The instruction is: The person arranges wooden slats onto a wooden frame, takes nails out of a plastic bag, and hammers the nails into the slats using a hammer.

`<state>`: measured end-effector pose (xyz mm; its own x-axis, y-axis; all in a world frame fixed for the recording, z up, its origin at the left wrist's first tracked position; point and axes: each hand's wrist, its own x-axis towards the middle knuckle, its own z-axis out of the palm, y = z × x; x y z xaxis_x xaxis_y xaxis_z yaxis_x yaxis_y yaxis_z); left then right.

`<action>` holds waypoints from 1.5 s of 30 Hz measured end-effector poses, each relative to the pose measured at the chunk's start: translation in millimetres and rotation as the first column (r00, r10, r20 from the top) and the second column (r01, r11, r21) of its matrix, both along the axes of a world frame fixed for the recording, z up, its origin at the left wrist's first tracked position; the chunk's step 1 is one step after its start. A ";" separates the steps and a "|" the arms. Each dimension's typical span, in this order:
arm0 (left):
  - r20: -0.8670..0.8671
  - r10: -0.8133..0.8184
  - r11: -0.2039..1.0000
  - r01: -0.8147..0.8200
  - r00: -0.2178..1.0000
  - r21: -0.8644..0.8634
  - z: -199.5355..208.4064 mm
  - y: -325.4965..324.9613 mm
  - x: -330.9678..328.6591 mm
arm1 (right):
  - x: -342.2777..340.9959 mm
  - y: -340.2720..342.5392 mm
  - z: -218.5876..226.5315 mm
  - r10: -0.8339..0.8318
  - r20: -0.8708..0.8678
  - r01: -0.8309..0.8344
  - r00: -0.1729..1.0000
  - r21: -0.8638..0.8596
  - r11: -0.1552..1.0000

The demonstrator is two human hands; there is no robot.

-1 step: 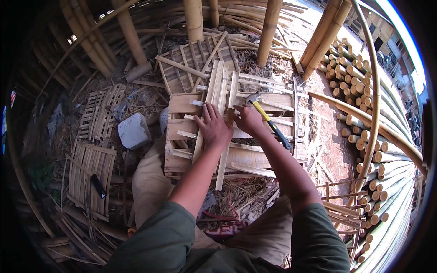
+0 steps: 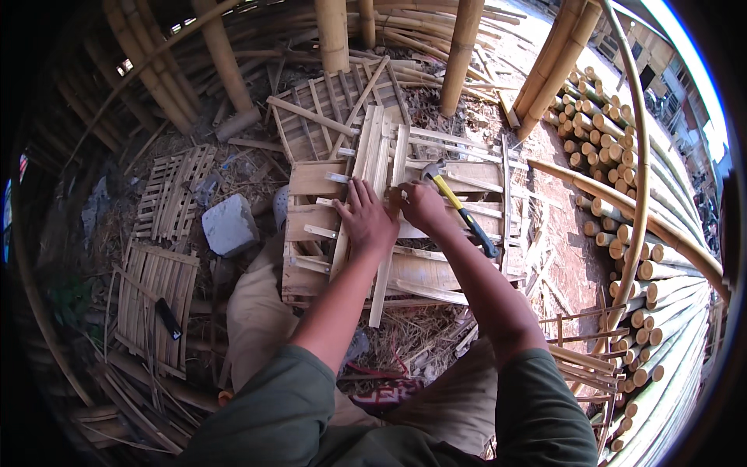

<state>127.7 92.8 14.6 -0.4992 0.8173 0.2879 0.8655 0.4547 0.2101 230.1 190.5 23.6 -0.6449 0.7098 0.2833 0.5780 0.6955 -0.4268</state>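
While both hands are working on the slatted bamboo frame (image 2: pixel 389 226):
Left hand (image 2: pixel 366 219): pressing flat, fingers spread, on a slat
Right hand (image 2: pixel 420 206): pinching something small (too tiny to tell)
Hammer (image 2: pixel 459 206): lying beside it on the frame

Your head camera looks steeply down from above. It sits close over your hands and the bamboo frame (image 2: pixel 389 226).

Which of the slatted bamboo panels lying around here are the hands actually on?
The pale slatted bamboo panel in the middle, under the left hand and right hand, with a yellow-handled hammer lying on it. The panels on the ground at left lie untouched.
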 end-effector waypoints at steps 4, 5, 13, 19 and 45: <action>-0.017 0.006 1.000 -0.005 1.000 0.025 -5.7 0.0 -2.8 | -8.0 -0.4 1.2 -0.055 -0.058 0.051 0.997 -0.075 0.996; -0.037 0.012 1.000 -0.011 0.999 0.030 -7.2 0.3 -3.7 | -10.1 2.0 -0.7 -0.139 -0.089 0.131 0.986 -0.089 0.987; 0.037 -0.004 1.000 0.004 0.999 0.000 -0.9 0.0 -1.7 | -9.6 23.5 -11.2 -0.287 -0.032 0.273 0.958 -0.226 0.935; -0.041 0.007 1.000 -0.007 0.999 -0.007 -4.2 0.4 -2.8 | -17.5 31.4 -14.8 -0.377 0.003 0.325 0.926 -0.514 0.794; -0.013 -0.001 1.000 0.001 1.000 0.014 -1.9 -1.0 -3.8 | -15.9 26.8 -25.4 -0.680 -0.305 -0.051 0.667 -0.929 0.366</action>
<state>123.9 91.7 12.7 -0.4946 0.8136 0.3057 0.8686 0.4509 0.2054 214.2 217.4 -1.8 -0.2562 0.8782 -0.4038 0.0329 -0.4096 -0.9117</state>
